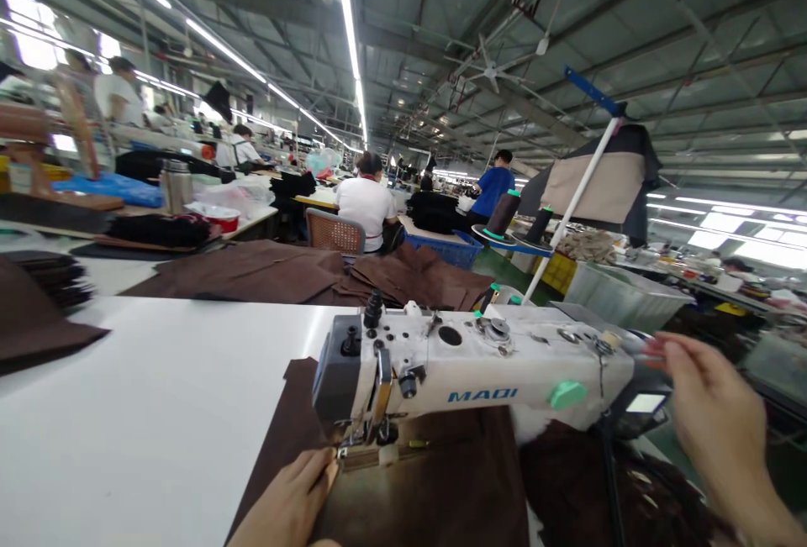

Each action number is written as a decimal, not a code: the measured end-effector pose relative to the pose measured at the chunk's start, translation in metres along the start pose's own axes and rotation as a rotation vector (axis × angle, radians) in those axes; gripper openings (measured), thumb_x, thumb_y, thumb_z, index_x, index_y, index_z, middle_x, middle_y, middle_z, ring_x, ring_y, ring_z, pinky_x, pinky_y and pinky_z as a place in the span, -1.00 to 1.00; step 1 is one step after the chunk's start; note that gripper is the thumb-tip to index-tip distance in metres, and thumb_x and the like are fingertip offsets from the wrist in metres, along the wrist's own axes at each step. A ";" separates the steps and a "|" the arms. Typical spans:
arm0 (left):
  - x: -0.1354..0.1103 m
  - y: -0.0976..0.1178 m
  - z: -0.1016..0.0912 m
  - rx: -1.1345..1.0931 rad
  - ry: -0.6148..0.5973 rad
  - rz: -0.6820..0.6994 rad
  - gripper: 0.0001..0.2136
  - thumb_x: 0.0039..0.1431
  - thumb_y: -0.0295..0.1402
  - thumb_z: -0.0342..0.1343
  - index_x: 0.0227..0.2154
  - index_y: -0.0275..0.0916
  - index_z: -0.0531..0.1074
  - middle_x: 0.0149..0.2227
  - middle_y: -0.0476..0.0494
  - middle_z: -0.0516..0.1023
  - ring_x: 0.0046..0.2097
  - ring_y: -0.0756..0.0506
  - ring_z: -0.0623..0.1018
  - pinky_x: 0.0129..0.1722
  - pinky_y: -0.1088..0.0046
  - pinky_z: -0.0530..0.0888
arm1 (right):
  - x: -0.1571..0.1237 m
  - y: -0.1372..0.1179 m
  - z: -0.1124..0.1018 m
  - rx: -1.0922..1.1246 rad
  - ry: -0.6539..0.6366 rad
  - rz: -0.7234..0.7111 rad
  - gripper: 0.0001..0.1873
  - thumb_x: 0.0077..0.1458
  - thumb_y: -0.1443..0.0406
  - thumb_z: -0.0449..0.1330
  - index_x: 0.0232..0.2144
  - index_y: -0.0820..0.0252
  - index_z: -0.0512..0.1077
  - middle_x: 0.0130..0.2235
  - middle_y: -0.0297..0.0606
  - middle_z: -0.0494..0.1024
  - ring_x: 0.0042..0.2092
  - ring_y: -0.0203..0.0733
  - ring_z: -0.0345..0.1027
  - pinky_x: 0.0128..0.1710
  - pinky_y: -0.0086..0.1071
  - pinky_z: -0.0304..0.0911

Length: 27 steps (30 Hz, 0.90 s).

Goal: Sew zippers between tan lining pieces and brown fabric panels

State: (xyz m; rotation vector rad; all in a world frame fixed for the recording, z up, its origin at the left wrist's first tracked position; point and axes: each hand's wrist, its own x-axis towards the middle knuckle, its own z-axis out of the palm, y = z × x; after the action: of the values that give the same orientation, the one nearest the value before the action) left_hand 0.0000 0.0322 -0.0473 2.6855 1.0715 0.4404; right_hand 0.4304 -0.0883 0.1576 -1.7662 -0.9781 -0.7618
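Note:
A white sewing machine [479, 362] marked MAQI stands in front of me. Brown fabric [454, 480] lies under its needle area, with a strip that looks like a zipper [366, 459] near the presser foot [382, 431]. On the fabric, just left of the foot, rests my left hand [293, 497], fingers stretched out and thumb apart; its fingertips are close to the small metal end of the strip. My right hand [719, 412] is at the machine's right end, its bent fingers on the dark handwheel [652, 370], which is partly hidden and blurred.
Brown fabric pieces [271, 270] lie along the table's far edge, with more brown fabric [38, 312] at left. A dark bundle [605, 488] sits right of the work. Thread cones [504, 215] stand behind the machine. Co-workers [369, 202] sit and stand farther back.

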 end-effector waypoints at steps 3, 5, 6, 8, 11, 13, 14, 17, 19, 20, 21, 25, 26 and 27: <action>0.004 0.013 -0.019 -0.027 -0.048 -0.013 -0.30 -0.12 0.09 0.16 0.02 -0.30 0.36 0.04 -0.34 0.37 0.05 -0.28 0.37 0.07 0.27 0.31 | -0.095 -0.084 0.000 0.245 -0.412 -0.590 -0.81 0.18 0.24 -0.04 -0.32 0.00 0.39 -0.36 -0.42 0.52 -0.37 -0.35 0.42 -0.39 -0.60 0.33; 0.006 0.020 -0.029 -0.020 -0.095 -0.044 -0.32 -0.12 0.05 0.20 0.02 -0.30 0.36 0.05 -0.32 0.37 0.05 -0.27 0.37 0.08 0.30 0.30 | -0.155 -0.120 0.021 0.392 -0.620 -0.822 -0.81 0.16 0.29 -0.03 -0.27 0.05 0.38 -0.37 -0.40 0.51 -0.39 -0.35 0.41 -0.41 -0.61 0.33; 0.007 0.021 -0.031 -0.012 -0.119 -0.058 -0.34 -0.12 0.01 0.22 0.02 -0.30 0.36 0.05 -0.30 0.36 0.06 -0.27 0.36 0.09 0.30 0.29 | -0.181 -0.130 0.036 0.387 -0.649 -0.827 -0.85 0.12 0.29 0.06 -0.26 0.10 0.39 -0.34 -0.37 0.51 -0.36 -0.30 0.42 -0.35 -0.57 0.36; 0.007 0.022 -0.033 -0.007 -0.129 -0.062 -0.35 -0.13 -0.04 0.25 0.02 -0.29 0.35 0.06 -0.30 0.35 0.07 -0.27 0.35 0.10 0.30 0.28 | -0.216 -0.141 0.067 0.303 -0.720 -0.701 -0.76 0.01 0.27 0.19 -0.21 0.17 0.41 -0.20 -0.24 0.50 -0.20 -0.16 0.40 -0.17 -0.39 0.37; 0.006 0.018 -0.029 -0.045 -0.064 -0.005 -0.37 -0.14 -0.03 0.25 -0.01 -0.28 0.38 0.04 -0.33 0.37 0.03 -0.27 0.38 0.05 0.27 0.32 | -0.235 -0.147 0.095 0.151 -1.045 -0.564 -0.58 0.01 0.23 0.20 -0.05 0.22 0.37 0.02 -0.08 0.37 0.06 0.03 0.23 0.08 -0.06 0.14; 0.004 0.015 -0.026 -0.079 -0.043 0.027 -0.38 -0.14 -0.02 0.25 -0.02 -0.26 0.38 0.02 -0.32 0.38 0.02 -0.26 0.38 0.04 0.27 0.32 | -0.235 -0.151 0.099 0.118 -1.204 -0.496 -0.51 0.04 0.20 0.17 0.03 0.25 0.32 0.07 -0.05 0.31 0.11 0.05 0.14 0.14 0.02 0.00; 0.004 0.014 -0.026 -0.090 -0.047 0.029 -0.38 -0.14 -0.02 0.25 -0.02 -0.25 0.38 0.02 -0.31 0.37 0.02 -0.26 0.38 0.04 0.27 0.32 | -0.234 -0.153 0.098 0.115 -1.255 -0.476 -0.49 0.05 0.19 0.16 0.05 0.27 0.30 0.08 -0.04 0.30 0.13 0.05 0.12 0.16 0.02 -0.05; 0.004 0.016 -0.029 -0.095 -0.078 0.002 -0.36 -0.17 -0.03 0.27 -0.02 -0.25 0.36 0.02 -0.30 0.36 0.04 -0.26 0.35 0.06 0.27 0.28 | -0.229 -0.157 0.093 0.133 -1.330 -0.495 -0.45 0.08 0.14 0.11 0.09 0.25 0.26 0.12 -0.02 0.24 0.17 0.06 0.04 0.16 0.06 -0.12; 0.006 0.021 -0.035 -0.088 -0.103 -0.018 -0.36 -0.18 -0.06 0.28 -0.01 -0.26 0.35 0.04 -0.30 0.35 0.05 -0.26 0.34 0.07 0.27 0.26 | -0.228 -0.156 0.092 0.154 -1.357 -0.520 -0.46 0.11 0.11 0.07 0.11 0.19 0.23 0.14 -0.05 0.21 0.19 0.06 0.00 0.16 0.08 -0.15; 0.007 0.024 -0.038 -0.083 -0.129 -0.033 -0.36 -0.17 -0.07 0.28 -0.01 -0.28 0.35 0.04 -0.31 0.34 0.05 -0.26 0.33 0.07 0.27 0.26 | -0.228 -0.155 0.093 0.156 -1.371 -0.527 -0.45 0.12 0.10 0.07 0.12 0.17 0.22 0.15 -0.05 0.19 0.19 0.07 -0.02 0.15 0.10 -0.16; 0.008 0.027 -0.041 -0.077 -0.163 -0.053 -0.36 -0.16 -0.08 0.28 0.00 -0.31 0.35 0.05 -0.32 0.33 0.06 -0.26 0.32 0.08 0.27 0.25 | -0.229 -0.153 0.095 0.150 -1.382 -0.529 -0.44 0.12 0.09 0.06 0.13 0.16 0.20 0.15 -0.03 0.18 0.20 0.08 -0.03 0.15 0.11 -0.17; 0.010 0.037 -0.048 -0.042 -0.253 -0.154 -0.31 -0.17 -0.13 0.30 0.02 -0.44 0.31 0.07 -0.38 0.31 0.07 -0.28 0.30 0.12 0.25 0.21 | -0.241 -0.133 0.110 0.159 -1.347 -0.584 -0.42 0.14 0.03 0.03 0.16 0.09 0.15 0.16 -0.02 0.17 0.20 0.11 -0.04 0.12 0.15 -0.14; 0.010 0.037 -0.046 -0.037 -0.238 -0.157 -0.31 -0.17 -0.13 0.30 0.01 -0.44 0.32 0.06 -0.37 0.31 0.07 -0.28 0.30 0.11 0.24 0.22 | -0.246 -0.125 0.116 0.182 -1.312 -0.627 -0.43 0.15 0.03 0.00 0.17 0.06 0.13 0.16 -0.03 0.17 0.19 0.12 -0.02 0.11 0.16 -0.10; 0.010 0.037 -0.044 -0.035 -0.215 -0.146 -0.33 -0.17 -0.12 0.30 0.00 -0.43 0.33 0.05 -0.36 0.33 0.05 -0.28 0.31 0.10 0.23 0.24 | -0.251 -0.117 0.121 0.211 -1.273 -0.683 -0.44 0.16 0.04 -0.01 0.18 0.04 0.11 0.15 -0.05 0.17 0.18 0.12 0.01 0.09 0.16 -0.04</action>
State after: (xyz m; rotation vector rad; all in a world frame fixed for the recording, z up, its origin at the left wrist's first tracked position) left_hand 0.0146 0.0167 0.0064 2.5318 1.1728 0.1385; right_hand 0.2150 -0.0189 -0.0429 -1.6292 -2.4569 0.2334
